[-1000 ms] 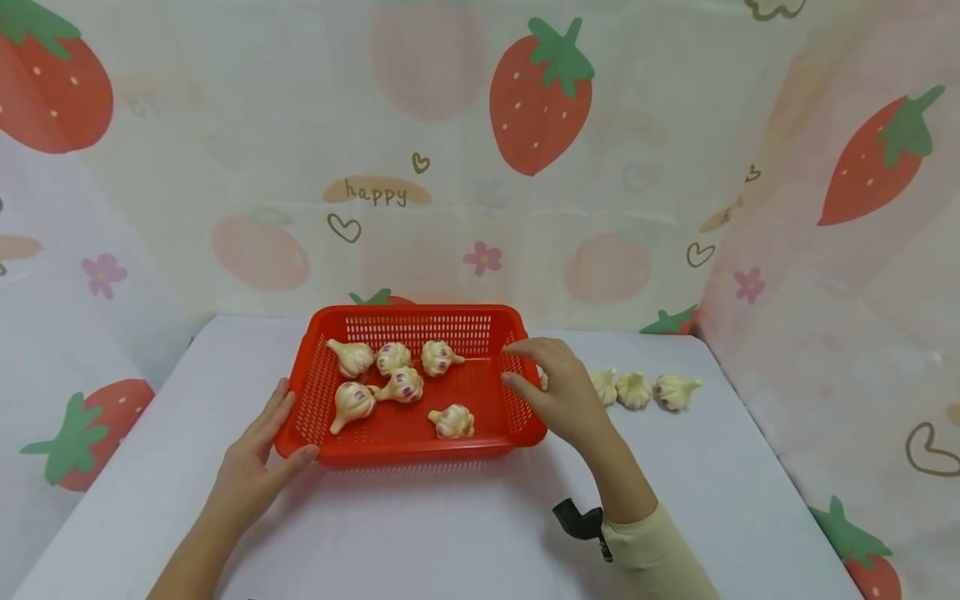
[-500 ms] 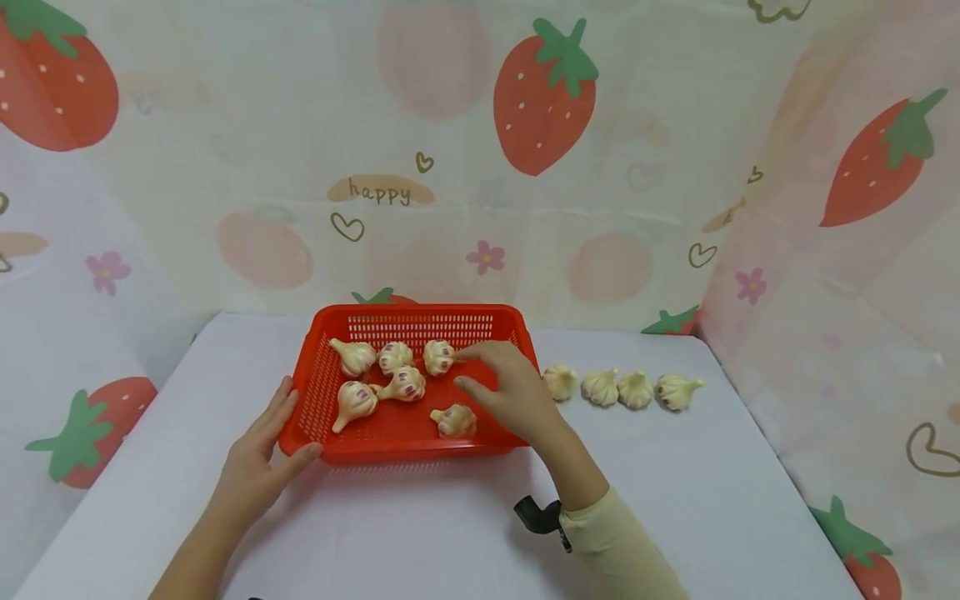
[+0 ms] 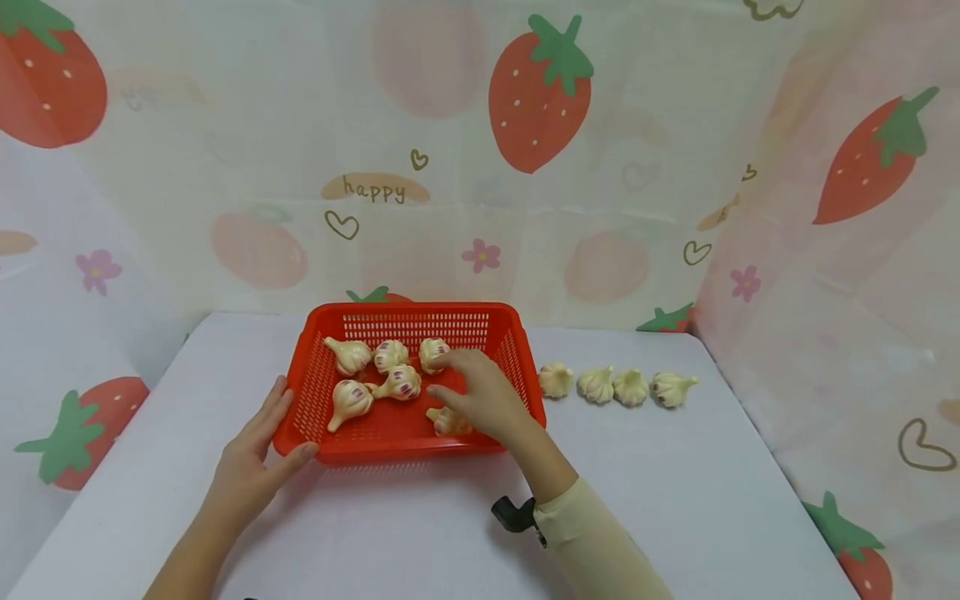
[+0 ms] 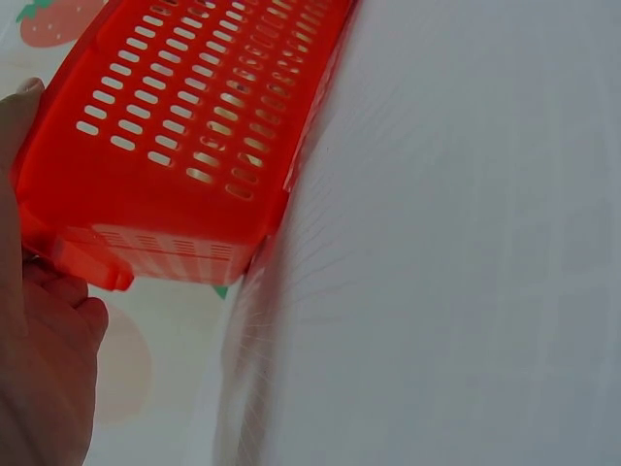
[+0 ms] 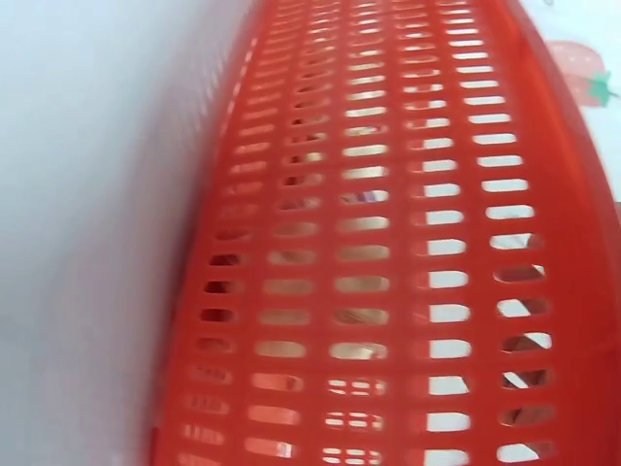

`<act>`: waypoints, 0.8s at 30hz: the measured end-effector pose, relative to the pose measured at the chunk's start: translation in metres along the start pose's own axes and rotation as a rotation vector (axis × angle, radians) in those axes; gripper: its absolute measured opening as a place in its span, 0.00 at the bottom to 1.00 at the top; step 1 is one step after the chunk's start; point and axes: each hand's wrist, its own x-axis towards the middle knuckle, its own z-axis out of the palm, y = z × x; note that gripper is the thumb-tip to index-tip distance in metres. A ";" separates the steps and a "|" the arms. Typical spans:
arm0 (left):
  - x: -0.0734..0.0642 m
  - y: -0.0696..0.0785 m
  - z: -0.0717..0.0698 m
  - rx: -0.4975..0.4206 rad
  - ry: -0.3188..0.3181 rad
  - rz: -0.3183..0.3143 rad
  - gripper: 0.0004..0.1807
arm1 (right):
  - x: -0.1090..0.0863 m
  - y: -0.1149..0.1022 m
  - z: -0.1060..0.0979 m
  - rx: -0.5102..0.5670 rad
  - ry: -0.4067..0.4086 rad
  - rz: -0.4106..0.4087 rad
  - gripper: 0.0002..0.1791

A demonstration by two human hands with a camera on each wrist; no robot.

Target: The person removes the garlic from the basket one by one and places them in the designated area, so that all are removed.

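A red plastic basket (image 3: 375, 452) with slotted walls stands on the white table, holding several garlic bulbs (image 3: 351, 402) with purple marks. My left hand (image 3: 251, 471) grips its left end, thumb at the front corner; in the left wrist view the fingers (image 4: 68, 311) bend at the rim. Over the basket's right half, my right hand (image 3: 483, 396) reaches in with thumb and fingers parted. Its fingertips overlap the back garlic bulb (image 3: 432, 353), while the hand partly covers the front garlic bulb (image 3: 447, 422). The right wrist view shows mostly the basket wall (image 5: 412, 262).
Right of the basket, several paler garlic bulbs (image 3: 595, 385) lie in a row on the white tablecloth (image 3: 675, 483). Behind the table hangs a strawberry-print curtain (image 3: 480, 208), which continues along both sides. A black device (image 3: 513, 514) sits at the right wrist.
My right hand has moved left from the basket's right rim to over the bulbs inside, uncovering the leftmost bulb of the row outside. The left hand stays put.
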 end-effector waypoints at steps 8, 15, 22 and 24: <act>0.000 -0.001 -0.001 -0.002 0.009 0.021 0.49 | 0.008 -0.002 0.007 -0.077 -0.028 0.010 0.20; 0.001 0.001 0.000 -0.014 0.014 0.033 0.48 | 0.017 -0.001 0.010 -0.069 -0.055 0.045 0.18; 0.000 0.000 -0.001 0.001 0.008 0.007 0.49 | 0.019 0.000 0.017 -0.104 -0.105 0.084 0.22; 0.000 -0.001 -0.001 -0.005 0.008 0.009 0.49 | 0.019 -0.001 0.018 -0.107 -0.122 0.103 0.23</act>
